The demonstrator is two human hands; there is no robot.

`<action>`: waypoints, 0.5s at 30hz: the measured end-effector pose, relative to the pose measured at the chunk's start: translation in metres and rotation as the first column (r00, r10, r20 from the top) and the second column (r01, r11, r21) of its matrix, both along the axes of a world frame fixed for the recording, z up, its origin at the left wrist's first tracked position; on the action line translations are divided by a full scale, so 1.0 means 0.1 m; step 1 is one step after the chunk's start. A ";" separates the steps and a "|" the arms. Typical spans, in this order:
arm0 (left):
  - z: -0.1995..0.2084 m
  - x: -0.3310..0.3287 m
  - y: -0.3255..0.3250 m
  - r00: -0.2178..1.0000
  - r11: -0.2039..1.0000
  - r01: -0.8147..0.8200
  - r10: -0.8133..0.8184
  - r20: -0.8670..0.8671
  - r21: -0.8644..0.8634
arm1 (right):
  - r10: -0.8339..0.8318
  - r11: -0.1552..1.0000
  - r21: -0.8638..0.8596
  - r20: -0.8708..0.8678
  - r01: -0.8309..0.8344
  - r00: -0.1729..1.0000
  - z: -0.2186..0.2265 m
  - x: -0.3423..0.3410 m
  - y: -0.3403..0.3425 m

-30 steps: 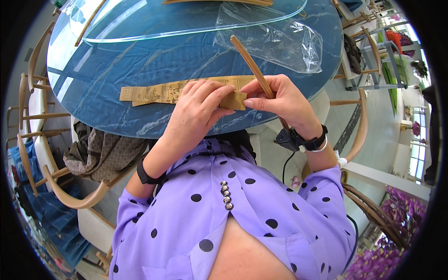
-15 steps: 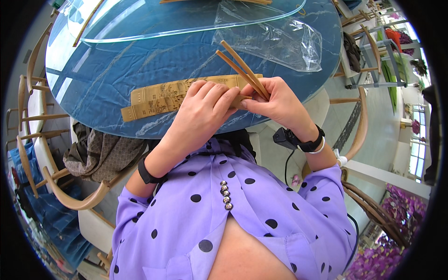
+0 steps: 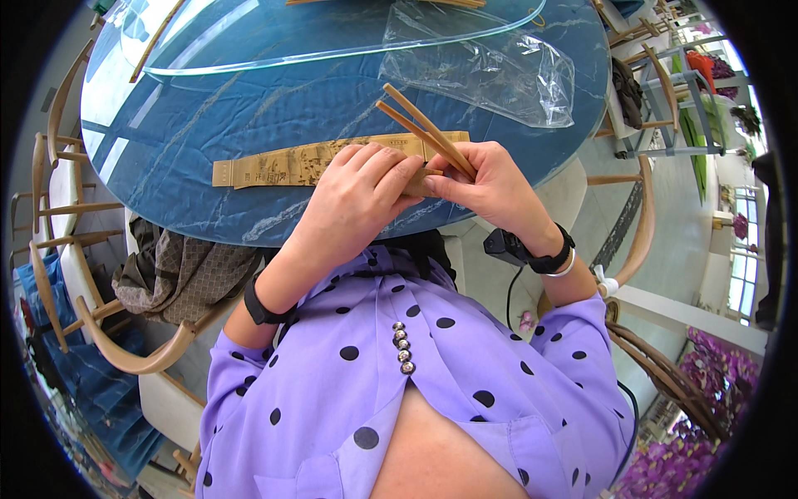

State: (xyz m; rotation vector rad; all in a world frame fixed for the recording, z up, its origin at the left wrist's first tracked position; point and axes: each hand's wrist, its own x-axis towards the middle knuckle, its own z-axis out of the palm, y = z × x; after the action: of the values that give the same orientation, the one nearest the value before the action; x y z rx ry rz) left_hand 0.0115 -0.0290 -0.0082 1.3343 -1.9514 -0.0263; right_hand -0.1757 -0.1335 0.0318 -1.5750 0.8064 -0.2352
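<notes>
One lilac blouse with black polka dots (image 3: 316, 399) is seen closest, done up with a short row of shiny round metal buttons (image 3: 405, 355). Past that, a plain black wristband (image 3: 264, 306) is worn on one wrist, and a black strap (image 3: 549, 261) plus a thin pale bangle (image 3: 567, 268) on the other. Now the hands: the left hand (image 3: 362, 183) is curled palm-down, fingers kept together, with a small brown paper flap (image 3: 421, 185) nipped near its thumb. By the right hand (image 3: 489, 179), a pair of slim tan wooden sticks (image 3: 416, 115) is pinched between thumb and fingers, tips angled up and away to the left; the thumb is set right by the flap. A long gold-tan paper strip with dark print (image 3: 278, 169) is laid out under the left hand, on a round blue marble-patterned tabletop (image 3: 191, 133). Whether the flap is part of that strip can't be told, tbh. Farther out, a crinkled clear plastic bag (image 3: 532, 83) is left lying beside and partly under the edge of a clear glass turntable (image 3: 332, 58), and more thin wooden sticks (image 3: 449, 2) are cut off at the top.
</notes>
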 end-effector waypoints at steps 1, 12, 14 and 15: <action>0.01 0.00 0.00 1.000 1.000 0.006 -0.006 -0.011 0.004 | 0.000 1.000 -0.008 -0.003 0.000 1.000 -0.01 0.00 0.00; 0.01 0.00 -0.02 0.999 1.000 0.023 -0.023 -0.035 0.014 | -0.001 1.000 -0.019 -0.007 0.001 1.000 0.00 -0.03 0.00; 0.02 0.00 -0.02 0.999 1.000 0.026 -0.025 -0.043 0.015 | 0.000 1.000 -0.026 -0.013 -0.001 1.000 0.02 -0.04 0.01; 0.02 -0.01 -0.02 0.999 1.000 0.027 -0.026 -0.047 0.014 | 0.003 0.999 -0.035 -0.024 -0.004 1.000 0.02 -0.04 0.00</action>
State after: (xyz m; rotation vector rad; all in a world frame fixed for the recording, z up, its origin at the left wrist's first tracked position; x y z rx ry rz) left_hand 0.0110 -0.0309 -0.0058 1.3058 -1.9331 -0.0840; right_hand -0.1801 -0.1332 0.0337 -1.6146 0.8224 -0.2297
